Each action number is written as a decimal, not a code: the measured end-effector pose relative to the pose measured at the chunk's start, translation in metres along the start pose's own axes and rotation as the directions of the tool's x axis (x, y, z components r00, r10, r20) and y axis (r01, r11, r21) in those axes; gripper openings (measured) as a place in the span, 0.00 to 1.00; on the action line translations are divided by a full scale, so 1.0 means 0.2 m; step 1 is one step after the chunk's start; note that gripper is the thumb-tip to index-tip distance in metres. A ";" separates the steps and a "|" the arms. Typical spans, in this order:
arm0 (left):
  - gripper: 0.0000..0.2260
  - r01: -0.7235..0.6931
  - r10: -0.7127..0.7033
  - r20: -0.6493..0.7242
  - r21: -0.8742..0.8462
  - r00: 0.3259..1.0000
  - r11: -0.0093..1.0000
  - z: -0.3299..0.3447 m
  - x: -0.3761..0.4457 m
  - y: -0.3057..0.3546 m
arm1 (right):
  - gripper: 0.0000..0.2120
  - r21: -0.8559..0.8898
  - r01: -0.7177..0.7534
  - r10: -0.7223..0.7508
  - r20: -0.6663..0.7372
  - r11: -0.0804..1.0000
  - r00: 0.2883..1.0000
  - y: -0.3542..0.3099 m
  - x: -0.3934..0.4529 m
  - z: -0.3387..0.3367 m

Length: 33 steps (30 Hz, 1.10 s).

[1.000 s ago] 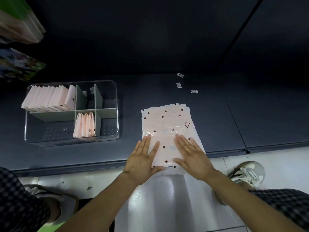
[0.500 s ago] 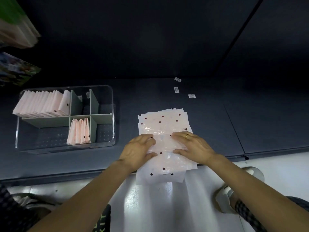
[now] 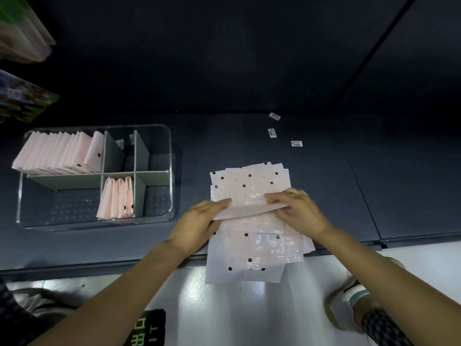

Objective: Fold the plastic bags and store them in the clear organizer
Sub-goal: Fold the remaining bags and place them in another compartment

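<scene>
A: The plastic bags [image 3: 252, 181], pink with dark dots, are lying in a flat stack on the dark shelf [image 3: 324, 196], to the right of the clear organizer [image 3: 170, 171]. The near end of the stack is hanging over the shelf edge.

B: What are my hands doing?

A: You are pinching the top bag [image 3: 249, 211] at its middle. Your left hand [image 3: 199, 221] is holding its left side, with the fingers curled over the raised fold. Your right hand [image 3: 299, 211] is gripping the right side in the same way, and a ring is showing on one finger.

B: And the bag itself?

A: It is rising into a ridge between your two hands, above the stack.

B: What is sitting in the organizer?

A: Folded bags [image 3: 57, 153] are standing in a row in the far left compartment. A smaller bunch [image 3: 117, 198] is standing in the near middle compartment. Three small labels [image 3: 296, 143] are lying far on the shelf, well apart from the stack.
</scene>
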<state>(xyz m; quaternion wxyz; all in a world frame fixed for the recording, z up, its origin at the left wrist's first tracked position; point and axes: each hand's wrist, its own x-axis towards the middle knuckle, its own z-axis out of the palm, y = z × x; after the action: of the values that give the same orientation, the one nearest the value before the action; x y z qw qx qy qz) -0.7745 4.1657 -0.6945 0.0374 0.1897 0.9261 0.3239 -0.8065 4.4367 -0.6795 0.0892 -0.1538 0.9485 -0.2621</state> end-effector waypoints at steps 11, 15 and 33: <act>0.24 0.379 -0.383 -0.321 -0.077 0.866 0.922 0.07 0.12 0.14 | 0.10 0.401 -0.502 0.542 0.014 0.767 0.840 -0.07 0.19 0.02; 0.30 0.028 -0.050 0.053 0.359 0.997 0.933 0.13 0.12 0.18 | 0.14 0.385 -0.544 0.582 0.020 0.746 0.813 -0.08 0.21 0.02; 0.34 -0.010 -0.152 0.293 0.484 0.944 0.875 0.17 0.12 0.09 | 0.29 -0.356 0.074 -0.034 0.117 0.931 0.993 -0.13 0.11 0.25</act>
<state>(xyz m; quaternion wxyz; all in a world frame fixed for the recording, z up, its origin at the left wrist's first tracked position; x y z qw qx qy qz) -0.7845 4.2082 -0.7095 0.1519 0.2087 0.9649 0.0479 -0.8076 4.3848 -0.7100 0.1037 -0.2077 0.9696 -0.0775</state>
